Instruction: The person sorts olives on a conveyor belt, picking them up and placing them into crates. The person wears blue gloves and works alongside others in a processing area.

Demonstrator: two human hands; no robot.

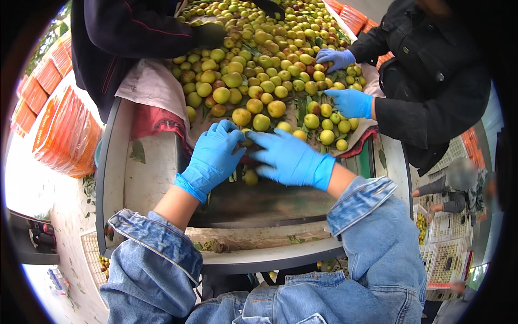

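Both my hands wear blue gloves and work at the near edge of a spread of round yellow-green fruits with reddish-brown patches (241, 117), jujubes by their look. My left hand (213, 154) has its fingers curled in; whatever they hold, if anything, is hidden. Stretched out and apart, the fingers of my right hand (291, 158) point left toward the left hand. Between the fingertips a jujube (246, 137) is partly covered. Another jujube (250, 177) lies lower, on the dark belt-like surface (259, 202), close to the right fingertips.
A person in black (431, 81) at the right has purple and blue gloves among the fruits; another dark-sleeved person (135, 32) reaches in from the left. Metal side walls (110, 178) and a front rim (270, 259) bound the table. Orange crates (65, 129) stand left, pale crates (445, 227) right.
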